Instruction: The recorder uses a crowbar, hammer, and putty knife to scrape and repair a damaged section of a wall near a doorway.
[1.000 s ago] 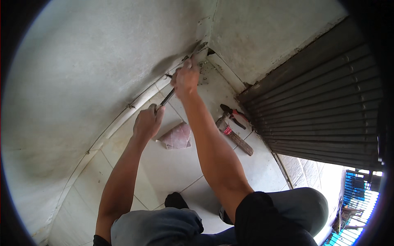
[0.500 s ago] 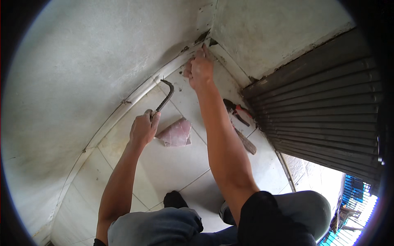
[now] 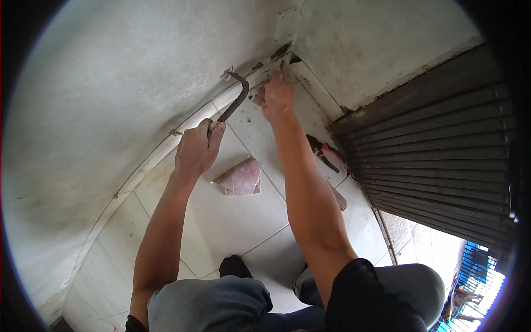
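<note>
My left hand [image 3: 197, 146] is closed around the lower end of a dark, hooked metal bar [image 3: 235, 103]. The bar's curved tip points toward the skirting at the foot of the left wall; whether it touches cannot be made out. My right hand [image 3: 276, 97] reaches into the far corner, its index finger stretched toward the gap where the walls meet. Its other fingers are loosely bent, and I see nothing in them. Between my forearms, a folded pinkish sheet [image 3: 243, 178] lies on the white floor tiles [image 3: 238, 218].
Pliers with red-and-black handles [image 3: 326, 152] lie right of my right forearm, near a wooden handle [image 3: 340, 199] partly hidden by it. A dark ribbed metal shutter [image 3: 431, 144] stands at the right. Broken patches [image 3: 281, 51] mark the corner's base.
My left hand has moved up and slightly right, bringing the bar's hook closer to the corner. My right hand has shifted little in the corner.
</note>
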Motion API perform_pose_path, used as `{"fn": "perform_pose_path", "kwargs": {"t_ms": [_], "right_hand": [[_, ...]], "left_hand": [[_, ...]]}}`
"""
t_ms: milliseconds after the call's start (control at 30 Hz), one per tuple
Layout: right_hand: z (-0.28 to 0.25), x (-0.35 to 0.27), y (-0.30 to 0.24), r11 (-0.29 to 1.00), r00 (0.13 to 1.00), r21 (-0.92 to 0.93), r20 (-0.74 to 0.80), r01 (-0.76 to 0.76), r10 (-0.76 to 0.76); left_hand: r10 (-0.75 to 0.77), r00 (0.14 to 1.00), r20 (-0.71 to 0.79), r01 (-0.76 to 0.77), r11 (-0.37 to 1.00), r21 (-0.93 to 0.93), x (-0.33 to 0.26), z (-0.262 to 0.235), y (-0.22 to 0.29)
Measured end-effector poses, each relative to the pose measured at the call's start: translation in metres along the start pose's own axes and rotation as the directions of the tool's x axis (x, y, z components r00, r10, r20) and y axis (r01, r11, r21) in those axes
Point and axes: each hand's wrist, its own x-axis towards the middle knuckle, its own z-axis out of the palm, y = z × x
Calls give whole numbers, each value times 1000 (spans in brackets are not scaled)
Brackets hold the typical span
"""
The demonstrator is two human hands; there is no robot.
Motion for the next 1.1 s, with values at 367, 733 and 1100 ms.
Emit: {"fn": "perform_pose_path", "kwargs": {"t_ms": [367,733,1100], "right_hand": [[1,-11,12,1000,991,-21,132,22,-19],[-7,14,23,996,992,-66,114,56,-48],[8,1,19,969,996,-234,49,82,-72]], "left_hand": [[21,999,-49,-15,992,128,-5,-12,4],[-27,999,47,21,991,134,-16,-13,-10],[-84,996,25,80,989,127,-19,-9,-30]]}}
